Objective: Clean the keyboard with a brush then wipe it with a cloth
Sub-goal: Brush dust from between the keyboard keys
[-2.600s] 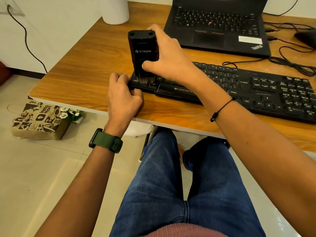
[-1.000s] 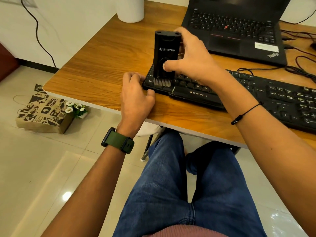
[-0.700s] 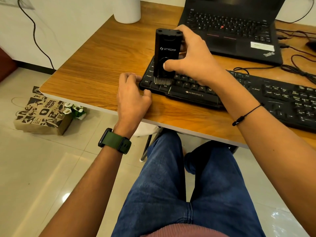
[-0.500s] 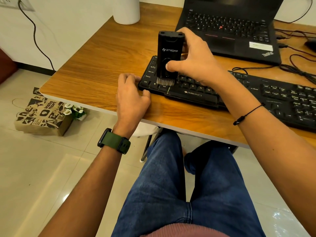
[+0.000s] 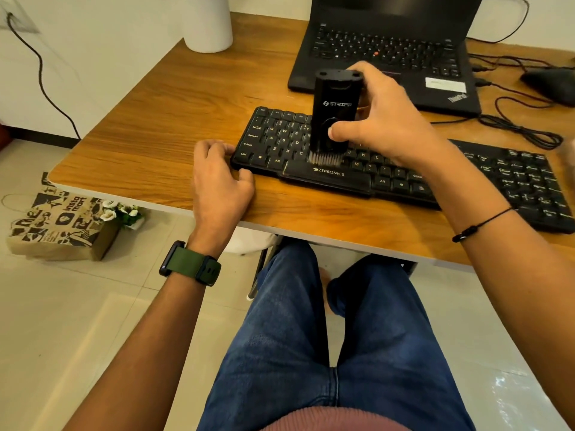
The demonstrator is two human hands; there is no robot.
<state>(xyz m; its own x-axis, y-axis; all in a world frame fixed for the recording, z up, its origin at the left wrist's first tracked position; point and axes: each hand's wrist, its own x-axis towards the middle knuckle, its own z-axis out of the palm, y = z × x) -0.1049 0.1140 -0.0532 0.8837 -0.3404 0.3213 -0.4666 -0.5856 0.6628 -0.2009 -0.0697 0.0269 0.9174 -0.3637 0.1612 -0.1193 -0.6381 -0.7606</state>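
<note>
A black Zebronics keyboard [image 5: 336, 177] lies along the front of the wooden desk [image 5: 174, 126]. My right hand [image 5: 379, 119] grips an upright black brush [image 5: 334, 116], thumb on its front; the pale bristles press on the keys just above the spacebar. My left hand [image 5: 217, 178] rests on the desk at the keyboard's front left corner, fingers curled against that corner with the thumb at its front edge. No cloth is in view.
A black laptop [image 5: 385, 48] stands open behind the keyboard. Cables [image 5: 522, 126] and a dark mouse [image 5: 553, 82] lie at the right. A white cylinder [image 5: 208, 23] stands at the back left. A printed paper bag [image 5: 59, 225] with flowers sits on the floor.
The brush has moved right along the keys, from the keyboard's left end to above the spacebar. My left hand has stayed at the left corner.
</note>
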